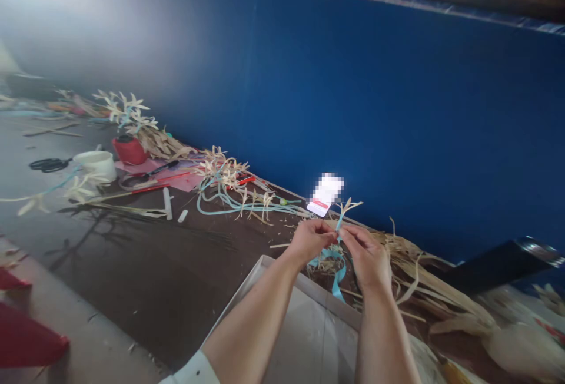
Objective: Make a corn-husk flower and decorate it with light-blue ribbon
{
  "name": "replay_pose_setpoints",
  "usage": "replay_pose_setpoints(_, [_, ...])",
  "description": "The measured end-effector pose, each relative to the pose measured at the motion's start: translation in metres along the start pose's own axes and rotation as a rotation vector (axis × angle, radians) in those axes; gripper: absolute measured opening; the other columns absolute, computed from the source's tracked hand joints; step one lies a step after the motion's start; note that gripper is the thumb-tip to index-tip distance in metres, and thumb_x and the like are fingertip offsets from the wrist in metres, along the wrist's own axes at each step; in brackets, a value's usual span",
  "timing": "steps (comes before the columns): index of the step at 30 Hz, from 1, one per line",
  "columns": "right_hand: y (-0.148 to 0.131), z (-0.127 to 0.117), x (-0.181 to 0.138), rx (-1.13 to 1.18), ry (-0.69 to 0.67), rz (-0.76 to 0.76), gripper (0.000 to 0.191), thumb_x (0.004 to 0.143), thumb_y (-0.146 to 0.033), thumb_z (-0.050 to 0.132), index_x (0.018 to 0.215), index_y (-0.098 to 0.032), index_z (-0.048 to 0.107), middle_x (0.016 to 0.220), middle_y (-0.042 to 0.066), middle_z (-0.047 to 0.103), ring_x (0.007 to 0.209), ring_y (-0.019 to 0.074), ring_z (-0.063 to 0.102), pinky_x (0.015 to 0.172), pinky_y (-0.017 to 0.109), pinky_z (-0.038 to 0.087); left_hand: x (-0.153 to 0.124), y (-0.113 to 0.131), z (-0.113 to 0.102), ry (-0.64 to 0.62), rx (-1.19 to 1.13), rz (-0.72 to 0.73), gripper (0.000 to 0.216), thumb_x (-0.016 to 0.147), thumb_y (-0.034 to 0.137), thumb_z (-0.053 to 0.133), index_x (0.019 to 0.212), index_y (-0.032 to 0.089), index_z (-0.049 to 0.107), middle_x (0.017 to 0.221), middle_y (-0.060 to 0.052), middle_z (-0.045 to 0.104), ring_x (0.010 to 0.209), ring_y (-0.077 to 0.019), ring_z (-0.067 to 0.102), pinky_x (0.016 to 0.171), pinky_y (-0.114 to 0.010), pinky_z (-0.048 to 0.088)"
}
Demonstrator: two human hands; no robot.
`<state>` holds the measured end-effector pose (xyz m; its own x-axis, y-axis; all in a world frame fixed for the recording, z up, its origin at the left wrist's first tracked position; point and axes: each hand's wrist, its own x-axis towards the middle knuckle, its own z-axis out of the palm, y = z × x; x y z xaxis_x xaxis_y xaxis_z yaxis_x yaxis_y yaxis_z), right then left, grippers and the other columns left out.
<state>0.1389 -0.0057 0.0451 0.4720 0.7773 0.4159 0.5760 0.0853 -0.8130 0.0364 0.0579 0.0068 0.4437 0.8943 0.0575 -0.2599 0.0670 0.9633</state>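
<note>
A small pale flower, which looks made of dried husk, stands up between my two hands on a stem wrapped in light blue tape. My left hand is closed, its thumb and forefinger pinching at the stem. From the other side my right hand pinches the same stem, fingertips almost touching the left ones. Below them hangs a curled strip of blue tape; its upper end is hidden behind the fingers. A phone with a lit, blurred-out screen leans just beyond my hands.
Left lie finished-looking husk flowers, blue-wrapped stems, a red thread spool, a white tape roll and black scissors. Dried husks and a dark cylinder lie right. A blue partition borders the table's back.
</note>
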Motion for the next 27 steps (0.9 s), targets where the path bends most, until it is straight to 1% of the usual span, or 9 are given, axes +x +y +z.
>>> replay_pose_setpoints(2, [0.004, 0.001, 0.001, -0.012, 0.011, -0.061, 0.024, 0.068, -0.042, 0.063, 0.078, -0.021, 0.070, 0.091, 0.006, 0.067, 0.086, 0.0217, 0.059, 0.075, 0.032, 0.044, 0.002, -0.003, 0.000, 0.021, 0.040, 0.012, 0.017, 0.064, 0.030, 0.062, 0.065, 0.014, 0.056, 0.055, 0.001, 0.056, 0.048, -0.0068, 0.045, 0.048, -0.019, 0.035])
replay_pose_setpoints(4, [0.007, 0.003, 0.002, -0.016, 0.018, -0.091, 0.026, 0.068, -0.043, 0.063, 0.080, -0.021, 0.071, 0.091, 0.006, 0.067, 0.085, 0.0214, 0.059, 0.075, 0.033, 0.045, 0.003, -0.004, 0.000, 0.049, 0.083, 0.038, 0.016, 0.065, 0.029, 0.061, 0.065, 0.014, 0.057, 0.056, 0.001, 0.057, 0.050, -0.0074, 0.046, 0.049, -0.019, 0.035])
replay_pose_setpoints(7, [0.008, 0.004, 0.002, -0.028, 0.013, -0.048, 0.029, 0.067, -0.043, 0.064, 0.084, -0.020, 0.071, 0.088, 0.006, 0.068, 0.080, 0.0214, 0.060, 0.073, 0.034, 0.046, 0.003, -0.003, 0.000, 0.090, 0.138, 0.083, 0.016, 0.064, 0.029, 0.062, 0.064, 0.013, 0.058, 0.057, 0.001, 0.057, 0.053, -0.0079, 0.047, 0.051, -0.019, 0.035])
replay_pose_setpoints(10, [0.008, 0.004, 0.002, -0.039, 0.025, -0.007, 0.031, 0.066, -0.044, 0.066, 0.085, -0.020, 0.072, 0.085, 0.006, 0.069, 0.076, 0.0219, 0.061, 0.072, 0.035, 0.047, 0.001, -0.001, -0.001, 0.115, 0.171, 0.109, 0.018, 0.065, 0.031, 0.062, 0.063, 0.014, 0.058, 0.056, 0.002, 0.054, 0.052, -0.0073, 0.044, 0.049, -0.019, 0.033])
replay_pose_setpoints(16, [0.012, 0.003, 0.003, -0.009, 0.006, -0.085, 0.028, 0.068, -0.043, 0.064, 0.085, -0.022, 0.071, 0.087, 0.005, 0.069, 0.084, 0.0229, 0.061, 0.078, 0.035, 0.047, 0.000, 0.001, 0.000, 0.160, 0.204, 0.114, 0.017, 0.064, 0.031, 0.063, 0.062, 0.014, 0.058, 0.055, 0.003, 0.052, 0.051, -0.0073, 0.043, 0.050, -0.019, 0.034])
replay_pose_setpoints(22, [0.006, 0.005, 0.001, -0.060, 0.038, -0.104, 0.028, 0.068, -0.044, 0.064, 0.082, -0.022, 0.071, 0.087, 0.005, 0.068, 0.081, 0.0212, 0.061, 0.074, 0.032, 0.046, 0.000, -0.002, 0.001, 0.206, 0.274, 0.133, 0.017, 0.065, 0.032, 0.061, 0.061, 0.015, 0.057, 0.053, 0.004, 0.051, 0.051, -0.0077, 0.043, 0.049, -0.019, 0.032])
replay_pose_setpoints(27, [0.006, 0.012, -0.001, -0.109, 0.111, -0.116, 0.029, 0.069, -0.047, 0.063, 0.078, -0.020, 0.070, 0.079, 0.005, 0.067, 0.075, 0.0195, 0.061, 0.069, 0.029, 0.045, -0.001, -0.005, 0.003, 0.240, 0.358, 0.188, 0.016, 0.068, 0.031, 0.057, 0.065, 0.016, 0.060, 0.057, 0.002, 0.055, 0.055, -0.0091, 0.046, 0.052, -0.020, 0.033])
